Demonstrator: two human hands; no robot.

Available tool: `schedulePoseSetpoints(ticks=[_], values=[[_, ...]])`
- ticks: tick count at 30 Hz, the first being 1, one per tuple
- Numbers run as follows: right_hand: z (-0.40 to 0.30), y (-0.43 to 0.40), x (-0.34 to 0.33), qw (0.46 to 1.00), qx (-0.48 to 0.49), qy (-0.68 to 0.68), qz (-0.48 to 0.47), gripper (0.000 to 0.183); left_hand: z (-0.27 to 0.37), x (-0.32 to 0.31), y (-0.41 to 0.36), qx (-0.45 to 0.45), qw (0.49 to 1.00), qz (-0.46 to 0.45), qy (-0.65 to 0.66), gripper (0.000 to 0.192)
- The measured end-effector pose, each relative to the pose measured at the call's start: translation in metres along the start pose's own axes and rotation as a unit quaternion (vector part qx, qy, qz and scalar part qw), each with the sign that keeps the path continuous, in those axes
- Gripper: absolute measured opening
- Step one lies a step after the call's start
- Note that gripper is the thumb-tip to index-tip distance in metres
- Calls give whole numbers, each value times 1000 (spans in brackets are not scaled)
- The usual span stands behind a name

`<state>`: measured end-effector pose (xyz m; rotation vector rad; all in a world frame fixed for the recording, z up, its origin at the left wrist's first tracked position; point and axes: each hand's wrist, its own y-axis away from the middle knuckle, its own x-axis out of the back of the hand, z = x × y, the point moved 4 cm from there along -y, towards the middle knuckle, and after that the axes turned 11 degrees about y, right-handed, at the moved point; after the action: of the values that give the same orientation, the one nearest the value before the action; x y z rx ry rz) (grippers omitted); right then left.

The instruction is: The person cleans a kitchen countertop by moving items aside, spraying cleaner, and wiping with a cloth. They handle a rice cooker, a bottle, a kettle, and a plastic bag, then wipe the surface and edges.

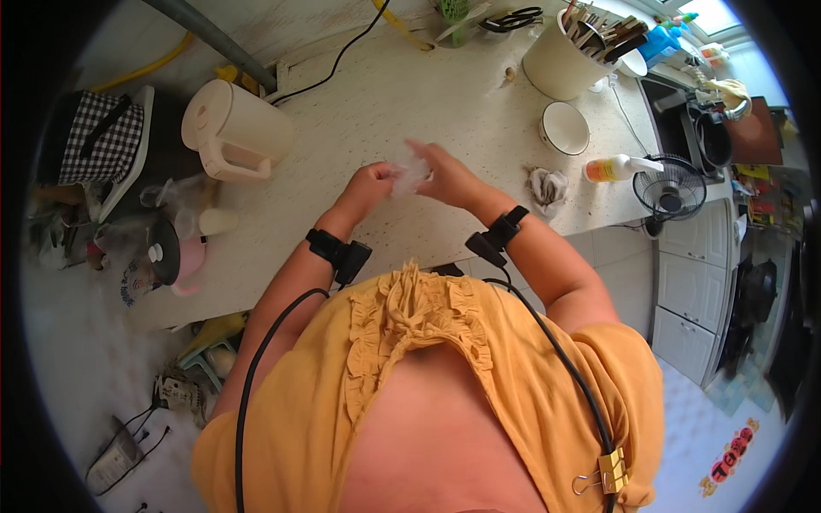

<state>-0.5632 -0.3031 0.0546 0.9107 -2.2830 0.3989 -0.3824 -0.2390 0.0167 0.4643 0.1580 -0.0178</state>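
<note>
Over the speckled countertop (333,141), a crumpled piece of clear plastic film or a thin bag (409,172) is between my hands. My left hand (371,186) pinches its left side between thumb and fingers. On the other side, my right hand (449,174) curls around the plastic, its fingers blurred. What the plastic is, or whether anything lies inside it, I cannot tell. A black strap with a small box and cable sits around each wrist. To the right of my right hand lies a crumpled grey cloth (547,191).
Left on the counter stand a cream electric kettle (237,131) and a pink pot (183,253) with a dark lid. On the right are a white bowl (564,128), a spray bottle (609,168), a black fan (669,187) and a utensil crock (558,61). A black cable (340,54) crosses the back.
</note>
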Motion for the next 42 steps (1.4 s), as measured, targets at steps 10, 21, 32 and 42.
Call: schedulePoseSetpoints(ticks=[10, 21, 32, 42], values=[[-8, -11, -47, 957, -173, -224, -58, 42, 5, 14, 46, -84, 991, 54, 94, 46], [158, -86, 109, 878, -109, 335, 324, 33, -42, 92, 42, -150, 921, 260, -250, 50], [192, -112, 126, 895, -97, 417, 123, 22, -45, 122, 106, -98, 943, 314, -40, 57], [-114, -76, 6, 963, 36, -233, -131, 18, -12, 128, 134, -185, 953, 159, 181, 63]])
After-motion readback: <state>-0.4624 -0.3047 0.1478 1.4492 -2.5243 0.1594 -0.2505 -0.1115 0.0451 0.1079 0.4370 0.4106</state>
